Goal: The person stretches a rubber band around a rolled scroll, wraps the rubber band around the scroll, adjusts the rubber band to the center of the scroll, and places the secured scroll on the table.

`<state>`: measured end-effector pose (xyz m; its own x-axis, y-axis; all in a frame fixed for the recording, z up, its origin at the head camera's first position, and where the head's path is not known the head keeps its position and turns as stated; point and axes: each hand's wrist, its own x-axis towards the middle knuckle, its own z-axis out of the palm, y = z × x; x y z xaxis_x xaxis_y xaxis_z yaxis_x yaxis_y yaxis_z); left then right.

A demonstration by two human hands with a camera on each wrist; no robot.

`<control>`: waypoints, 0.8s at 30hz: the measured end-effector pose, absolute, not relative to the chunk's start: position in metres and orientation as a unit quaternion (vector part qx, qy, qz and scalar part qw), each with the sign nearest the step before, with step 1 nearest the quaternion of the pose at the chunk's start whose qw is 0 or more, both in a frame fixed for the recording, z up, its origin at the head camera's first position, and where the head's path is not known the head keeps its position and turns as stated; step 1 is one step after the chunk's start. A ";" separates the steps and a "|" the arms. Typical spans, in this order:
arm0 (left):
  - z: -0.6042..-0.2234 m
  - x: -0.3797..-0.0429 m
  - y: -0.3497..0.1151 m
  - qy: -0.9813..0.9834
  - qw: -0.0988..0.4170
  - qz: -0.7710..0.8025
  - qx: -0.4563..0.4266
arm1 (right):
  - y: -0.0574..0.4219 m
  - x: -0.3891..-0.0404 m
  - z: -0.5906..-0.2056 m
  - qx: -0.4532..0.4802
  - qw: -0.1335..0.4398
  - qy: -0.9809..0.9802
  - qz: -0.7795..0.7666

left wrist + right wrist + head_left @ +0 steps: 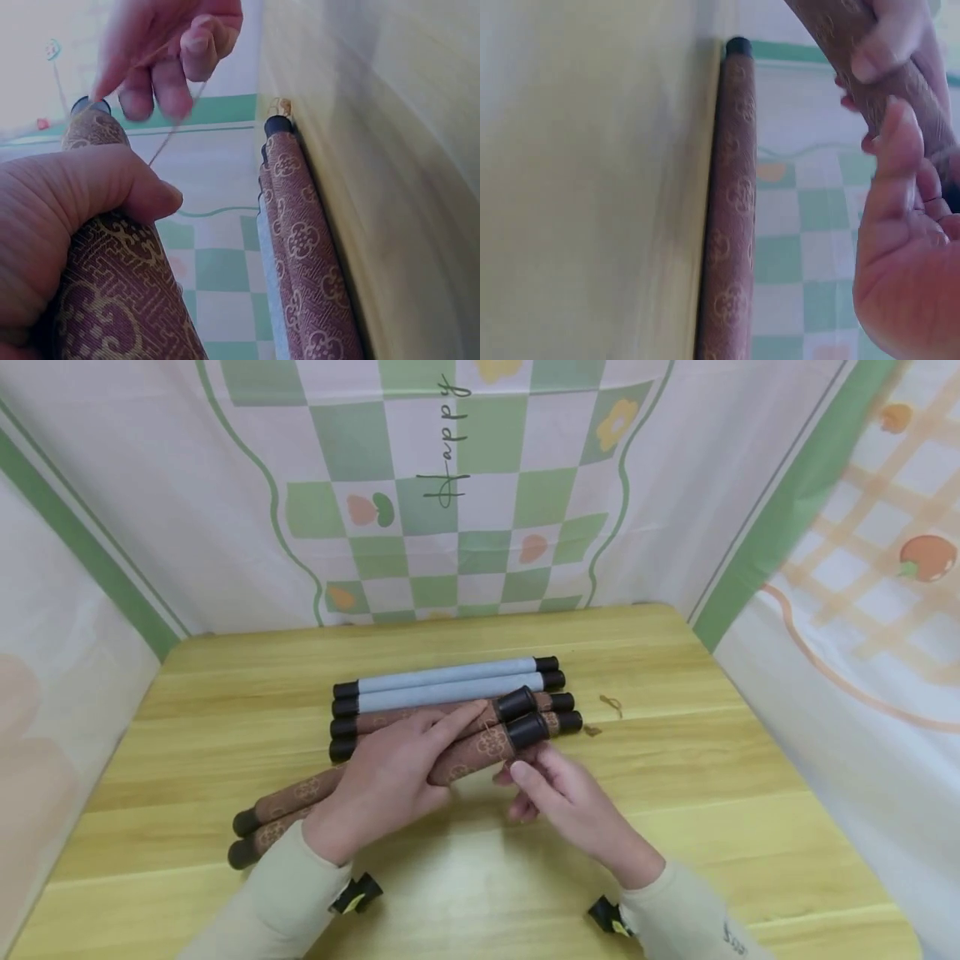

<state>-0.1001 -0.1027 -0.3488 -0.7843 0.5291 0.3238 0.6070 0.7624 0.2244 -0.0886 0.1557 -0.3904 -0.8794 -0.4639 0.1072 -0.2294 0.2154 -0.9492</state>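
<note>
From where I stood, the person's left hand (393, 760) was wrapped over a pair of brown patterned rolls (472, 758), its thumb lying along the top. The fingers of the right hand (566, 793) were bent in and pinched a thin cord (176, 129), which ran between them and the pair.

What mattered was how the pair lay: side by side, long axis slanting from the person's near left up to the far right, with the black end caps (528, 731) at the right-hand end. The left hand held the pair along its length, while the right was much nearer those caps, just below them and to the near side. The cord was in the gap there. That end was raised off the bench (750, 827); whether the lower left ends touched it, I couldn't tell.

Just beyond, two more brown rolls (731, 202) lay on the bench, with two pale blue rolls (450, 677) behind them. Loose cord scraps (613, 703) lay off to their right.
</note>
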 end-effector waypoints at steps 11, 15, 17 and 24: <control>-0.345 -0.102 -0.109 -0.939 0.125 -0.164 -0.275 | 0.139 -0.066 -0.391 -0.439 -0.242 0.773 -0.389; -0.344 -0.103 -0.111 -0.940 0.114 -0.175 -0.271 | 0.134 -0.066 -0.386 -0.502 -0.341 0.716 -0.346; -0.344 -0.104 -0.112 -0.939 0.108 -0.180 -0.272 | 0.133 -0.066 -0.385 -0.520 -0.360 0.696 -0.338; -0.339 -0.105 -0.113 -0.940 0.099 -0.185 -0.269 | 0.131 -0.065 -0.391 -0.529 -0.340 0.705 -0.327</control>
<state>-0.1045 -0.1133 -0.3394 -0.8359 0.4684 0.2862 0.5420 0.7868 0.2952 -0.0650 0.1310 -0.3913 -0.2089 -0.5233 0.8261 -0.9688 0.2259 -0.1019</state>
